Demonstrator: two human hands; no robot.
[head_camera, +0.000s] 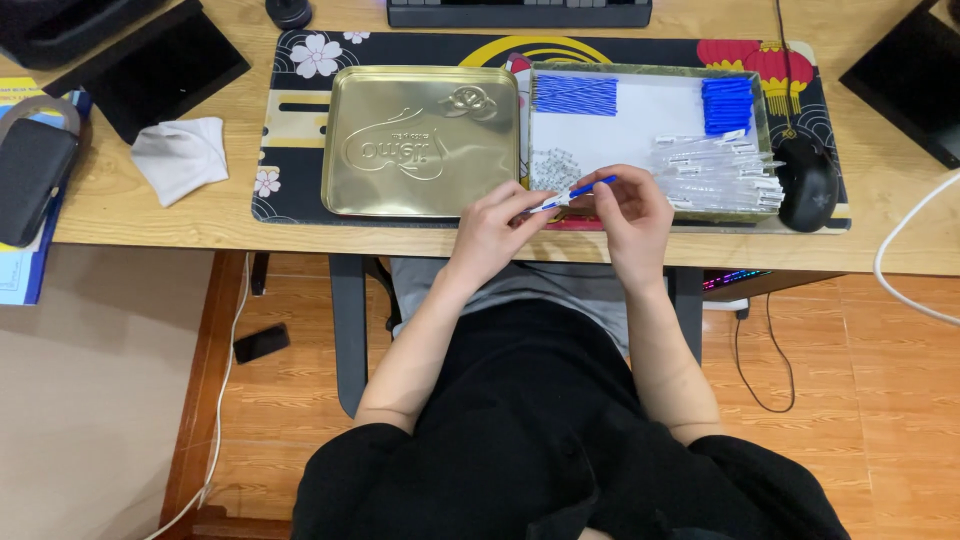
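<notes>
My left hand (493, 228) and my right hand (632, 212) meet at the desk's front edge, both gripping one slim pen (572, 193) with a blue cap end and a white barrel. The left fingers pinch the white end, the right fingers the blue end. Just behind the hands lies a shallow tray (640, 125) lined in white. It holds a row of blue parts (575, 94) at the back left, a stack of blue caps (727, 104) at the back right, a heap of clear pen barrels (715, 170) and a patch of small springs (555, 165).
A gold tin lid (422, 140) lies left of the tray on a patterned desk mat (290, 120). A black mouse (806, 182) sits at the right, a white cloth (182, 155) and a dark pouch (32, 180) at the left, a keyboard (520, 12) at the back.
</notes>
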